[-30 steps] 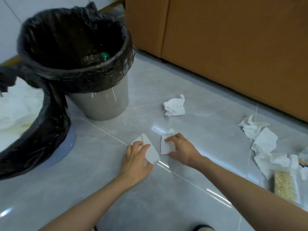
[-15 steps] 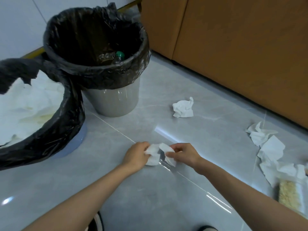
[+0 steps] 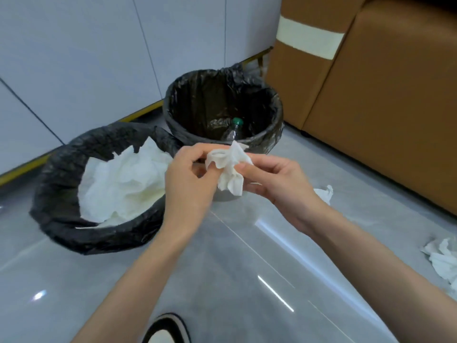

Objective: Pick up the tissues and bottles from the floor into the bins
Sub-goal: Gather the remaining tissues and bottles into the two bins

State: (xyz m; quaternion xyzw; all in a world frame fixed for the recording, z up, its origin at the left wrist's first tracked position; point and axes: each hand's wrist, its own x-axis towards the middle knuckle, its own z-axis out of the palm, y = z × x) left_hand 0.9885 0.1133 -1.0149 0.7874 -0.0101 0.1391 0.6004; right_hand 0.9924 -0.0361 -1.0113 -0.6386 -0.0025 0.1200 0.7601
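Looking thru the head cam, I've got both hands raised above the floor (image 3: 222,280) w/ one crumpled tissue wad (image 3: 230,167) held between them, mid-frame. Left hand (image 3: 188,184) is curled, thumb and fingertips pinching the wad's left edge; right hand (image 3: 279,184) is also curled, thumb and forefinger pinching its right side, other fingers tucked below. The wad hangs in the air in front of the near rim of the right bin (image 3: 272,134), not inside either bin. That bin is grey w/ a black liner, and a clear bottle (image 3: 233,131) w/ a green cap (image 3: 238,121) lies at its bottom. Just beside it, nearer me and to the left, sits the left bin (image 3: 61,169), also black-lined, holding a big pile of white tissues (image 3: 123,184); the two liners look to touch where the rims meet, but I can't tell for sure. On the floor, a loose tissue (image 3: 325,194) peeks out behind the right wrist, and more crumpled tissues (image 3: 442,258) lie at the frame's right edge, well apart from the bins. Bottom centre, the toe of a dark shoe (image 3: 168,330) w/ a pale upper shows between the forearms. A brown cabinet (image 3: 383,120) w/ a cream stripe (image 3: 309,43) stands to the right behind the bins; a pale tiled wall (image 3: 74,58) runs behind them on the left. The floor is glossy grey tile w/ light glare.
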